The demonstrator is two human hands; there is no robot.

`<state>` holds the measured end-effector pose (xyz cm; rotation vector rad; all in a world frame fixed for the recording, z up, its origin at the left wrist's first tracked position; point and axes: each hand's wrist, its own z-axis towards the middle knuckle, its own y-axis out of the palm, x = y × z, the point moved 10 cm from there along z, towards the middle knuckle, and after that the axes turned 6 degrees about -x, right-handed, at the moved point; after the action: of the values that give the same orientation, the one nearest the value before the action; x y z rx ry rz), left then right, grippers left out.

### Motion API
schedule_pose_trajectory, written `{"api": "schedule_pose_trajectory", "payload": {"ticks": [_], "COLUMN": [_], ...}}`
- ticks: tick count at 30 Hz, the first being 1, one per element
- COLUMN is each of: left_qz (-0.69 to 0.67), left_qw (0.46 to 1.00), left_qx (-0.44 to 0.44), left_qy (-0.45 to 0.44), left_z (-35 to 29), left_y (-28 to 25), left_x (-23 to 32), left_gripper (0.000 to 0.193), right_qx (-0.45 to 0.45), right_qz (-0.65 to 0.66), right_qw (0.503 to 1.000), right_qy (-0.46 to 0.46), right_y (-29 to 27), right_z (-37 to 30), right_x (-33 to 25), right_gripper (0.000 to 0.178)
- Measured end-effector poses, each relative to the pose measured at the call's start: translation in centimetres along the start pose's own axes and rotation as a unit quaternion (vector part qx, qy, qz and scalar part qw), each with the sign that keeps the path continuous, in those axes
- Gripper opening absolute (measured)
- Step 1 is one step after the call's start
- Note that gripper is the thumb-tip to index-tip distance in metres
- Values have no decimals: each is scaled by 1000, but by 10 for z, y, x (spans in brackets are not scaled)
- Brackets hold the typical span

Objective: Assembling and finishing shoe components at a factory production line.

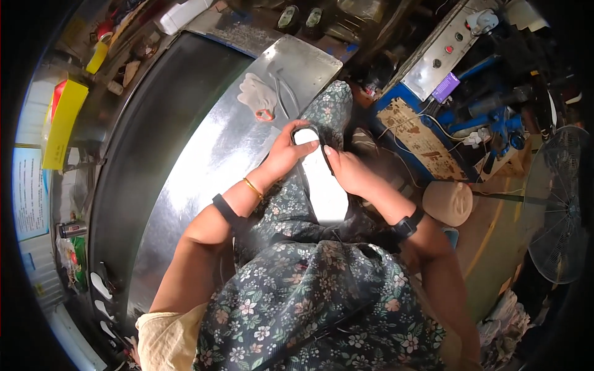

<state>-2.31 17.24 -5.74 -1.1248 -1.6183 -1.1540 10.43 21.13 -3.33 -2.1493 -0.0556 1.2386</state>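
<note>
On my lap lies a shoe upper (323,191), its long white sole-shaped underside facing up and a dark edge showing around its far end. My left hand (283,156) is closed around the far left side, with the thumb lying over the white surface. From the right, my right hand (352,173) grips the opposite edge, its thumb close to the left thumb. What the fingers do underneath is hidden. Beyond my left hand, metal pincers (286,96) and a pale work glove (257,96) with an orange cuff lie on the shiny metal tabletop (192,154).
A dark conveyor belt (145,114) runs along the left, with white soles (101,287) beyond its near end. At the right stand a blue machine with a control panel (433,65), a thread cone (448,203) and a fan (560,210). A floral apron (297,303) covers my lap.
</note>
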Motion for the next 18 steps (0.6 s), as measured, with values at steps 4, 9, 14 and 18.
{"api": "schedule_pose_trajectory", "payload": {"ticks": [4,9,14,18], "left_qz": [19,138,-321,55], "left_qw": [999,984,920,988], "left_qx": [-24,-99,-206,132], "left_qy": [-39,-53,-87,-61], "left_z": [12,29,24,8], "left_y": [2,16,14,-20], "left_x": [0,0,13,-21], "left_gripper": [53,58,50,55], "right_qx": [70,-17,-32,-44], "right_qz": [-337,-418,434,504], "right_qw": [937,907,892,863], "right_qy": [-55,-48,-123,-13], "right_y": [-7,0,28,29], "right_z": [2,5,-44,-19], "right_x": [-41,-8,25,-6], "right_gripper": [27,22,61,56]}}
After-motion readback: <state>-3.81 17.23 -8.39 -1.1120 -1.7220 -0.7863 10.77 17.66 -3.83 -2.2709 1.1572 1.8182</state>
